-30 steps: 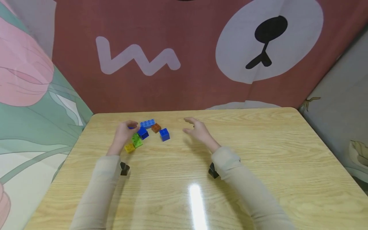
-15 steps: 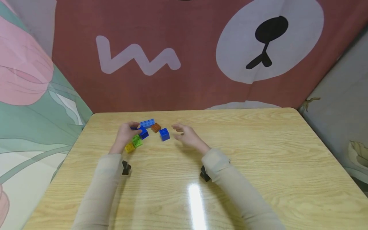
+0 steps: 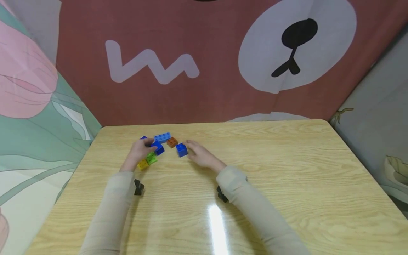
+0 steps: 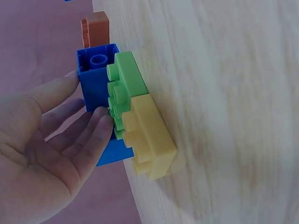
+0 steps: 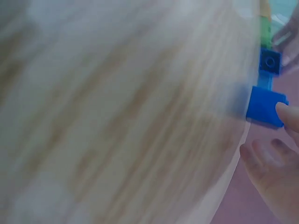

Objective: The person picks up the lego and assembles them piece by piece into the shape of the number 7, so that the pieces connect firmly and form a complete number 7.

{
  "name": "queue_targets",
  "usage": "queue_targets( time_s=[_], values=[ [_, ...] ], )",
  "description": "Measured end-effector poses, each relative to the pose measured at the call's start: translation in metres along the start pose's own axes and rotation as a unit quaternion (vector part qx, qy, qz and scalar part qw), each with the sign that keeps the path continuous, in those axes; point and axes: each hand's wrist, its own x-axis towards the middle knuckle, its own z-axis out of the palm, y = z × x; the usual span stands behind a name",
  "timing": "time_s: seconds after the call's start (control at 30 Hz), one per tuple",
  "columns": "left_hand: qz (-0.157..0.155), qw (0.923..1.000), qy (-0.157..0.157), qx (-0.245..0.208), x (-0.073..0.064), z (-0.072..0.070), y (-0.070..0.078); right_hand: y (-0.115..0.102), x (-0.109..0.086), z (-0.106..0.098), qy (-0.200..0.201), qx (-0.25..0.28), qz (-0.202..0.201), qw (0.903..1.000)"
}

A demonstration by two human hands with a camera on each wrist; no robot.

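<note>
My left hand [image 3: 139, 149] pinches a dark blue toy building brick [image 3: 157, 147], thumb and fingertips at its edge. In the left wrist view this blue brick [image 4: 96, 79] shows its hollow underside. Beside it lie a green brick [image 3: 151, 158] and a yellow brick [image 3: 143, 164]. Another blue brick [image 4: 114, 151] is partly hidden behind the left fingers. My right hand [image 3: 200, 155] is at a separate blue brick [image 3: 181, 150], studs up. In the right wrist view the right thumb overlaps this brick [image 5: 266, 107], while the other fingers are spread apart from it.
A light blue long brick [image 3: 162, 137] and a brown brick [image 3: 172, 142] lie just beyond the hands. All rest on a wooden table [image 3: 287, 170], with a brown cloth [image 3: 204, 102] hanging behind its far edge.
My right hand has moved left across the table to the separate blue brick. The left hand has shifted slightly, its thumb now further onto its blue brick. The bricks stay about where they were.
</note>
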Motion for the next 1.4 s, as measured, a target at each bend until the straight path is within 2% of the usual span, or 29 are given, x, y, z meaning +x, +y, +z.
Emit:
queue_targets(
  time_s=[0.13,0.27,0.53,0.73,0.93,1.23,1.4],
  values=[
    [0.005,0.9999,-0.011,-0.003,-0.001,0.0,-0.001,-0.006,0.0,0.003,-0.019,-0.05,-0.014,0.9985],
    [0.011,0.9999,-0.006,-0.004,-0.002,0.0,-0.002,-0.01,0.002,0.006,-0.027,-0.071,-0.009,0.9971],
    [0.02,0.9998,-0.004,0.006,0.0,-0.001,-0.001,-0.013,0.004,0.007,-0.002,-0.103,-0.008,0.9947],
    [0.028,0.9995,-0.01,0.004,-0.001,0.0,0.0,-0.012,0.005,0.008,0.021,-0.146,-0.02,0.9888],
    [0.042,0.999,-0.012,0.002,0.0,0.001,-0.001,-0.018,0.003,0.007,0.014,-0.187,-0.021,0.9821],
    [0.044,0.999,-0.005,0.0,0.0,0.003,0.001,-0.018,0.002,0.008,0.01,-0.182,-0.037,0.9826],
    [0.034,0.9994,-0.003,0.001,-0.002,0.002,0.004,-0.017,-0.002,0.004,0.004,-0.141,-0.012,0.9899]
  ],
)
